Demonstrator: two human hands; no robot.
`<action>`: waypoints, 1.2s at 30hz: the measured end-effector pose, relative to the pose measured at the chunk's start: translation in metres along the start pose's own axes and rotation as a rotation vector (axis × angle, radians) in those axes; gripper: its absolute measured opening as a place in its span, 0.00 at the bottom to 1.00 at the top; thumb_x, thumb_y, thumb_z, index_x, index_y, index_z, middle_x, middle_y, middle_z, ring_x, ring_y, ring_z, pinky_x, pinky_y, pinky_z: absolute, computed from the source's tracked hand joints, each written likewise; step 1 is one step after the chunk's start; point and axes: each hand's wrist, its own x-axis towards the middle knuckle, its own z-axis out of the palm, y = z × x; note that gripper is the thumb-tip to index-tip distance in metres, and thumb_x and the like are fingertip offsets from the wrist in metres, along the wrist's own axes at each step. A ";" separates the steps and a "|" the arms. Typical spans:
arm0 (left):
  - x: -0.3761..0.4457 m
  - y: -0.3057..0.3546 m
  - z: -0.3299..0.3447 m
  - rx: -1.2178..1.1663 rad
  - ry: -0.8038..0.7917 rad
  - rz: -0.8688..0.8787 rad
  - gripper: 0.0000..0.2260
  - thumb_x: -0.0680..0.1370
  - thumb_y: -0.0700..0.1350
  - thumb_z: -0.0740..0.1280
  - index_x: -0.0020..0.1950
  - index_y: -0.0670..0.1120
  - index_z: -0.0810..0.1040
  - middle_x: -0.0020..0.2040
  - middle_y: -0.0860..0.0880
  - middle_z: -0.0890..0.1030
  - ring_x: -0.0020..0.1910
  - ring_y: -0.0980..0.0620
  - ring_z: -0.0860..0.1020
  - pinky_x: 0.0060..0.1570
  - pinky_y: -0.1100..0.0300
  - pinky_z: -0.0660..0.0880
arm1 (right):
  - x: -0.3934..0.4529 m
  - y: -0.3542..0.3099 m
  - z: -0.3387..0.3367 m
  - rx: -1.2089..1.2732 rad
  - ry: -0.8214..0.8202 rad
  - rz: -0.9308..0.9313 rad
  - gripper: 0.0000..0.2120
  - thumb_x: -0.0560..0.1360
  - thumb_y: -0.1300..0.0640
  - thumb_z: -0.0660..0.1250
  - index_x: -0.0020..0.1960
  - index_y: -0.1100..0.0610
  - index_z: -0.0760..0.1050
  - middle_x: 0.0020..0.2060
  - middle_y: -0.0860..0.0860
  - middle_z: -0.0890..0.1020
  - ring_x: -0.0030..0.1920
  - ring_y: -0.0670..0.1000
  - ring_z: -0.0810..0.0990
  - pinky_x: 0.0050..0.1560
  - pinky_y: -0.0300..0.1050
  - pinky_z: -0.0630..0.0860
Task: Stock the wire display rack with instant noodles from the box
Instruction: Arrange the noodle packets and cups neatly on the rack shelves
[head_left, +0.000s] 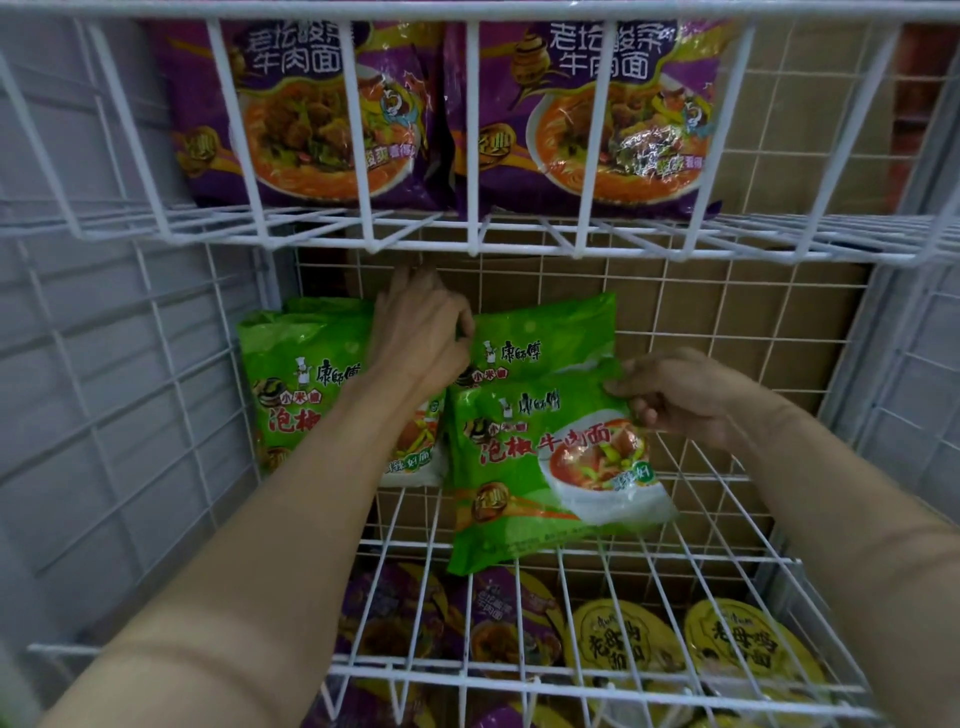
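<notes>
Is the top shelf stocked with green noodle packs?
No, the top shelf holds purple packs; the green packs sit on the middle shelf.
</notes>
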 end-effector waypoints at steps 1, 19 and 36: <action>0.000 -0.001 0.000 0.021 -0.019 -0.011 0.08 0.77 0.46 0.66 0.55 0.48 0.80 0.61 0.43 0.73 0.66 0.41 0.64 0.66 0.45 0.64 | 0.000 -0.001 0.002 0.046 0.029 -0.077 0.09 0.75 0.69 0.63 0.38 0.60 0.70 0.21 0.50 0.73 0.19 0.42 0.68 0.18 0.31 0.68; -0.002 0.009 -0.008 -0.001 -0.073 -0.101 0.17 0.74 0.49 0.65 0.61 0.46 0.76 0.64 0.45 0.73 0.66 0.44 0.67 0.65 0.45 0.62 | 0.006 0.004 0.003 0.096 0.171 -0.193 0.08 0.78 0.52 0.63 0.53 0.56 0.73 0.20 0.46 0.72 0.21 0.44 0.67 0.23 0.36 0.71; -0.002 0.010 0.007 -0.153 0.066 0.037 0.24 0.77 0.39 0.64 0.72 0.48 0.64 0.67 0.46 0.73 0.67 0.47 0.70 0.67 0.49 0.62 | 0.007 0.003 0.006 0.071 0.479 -0.408 0.12 0.73 0.66 0.66 0.36 0.55 0.68 0.26 0.52 0.71 0.24 0.49 0.70 0.23 0.39 0.70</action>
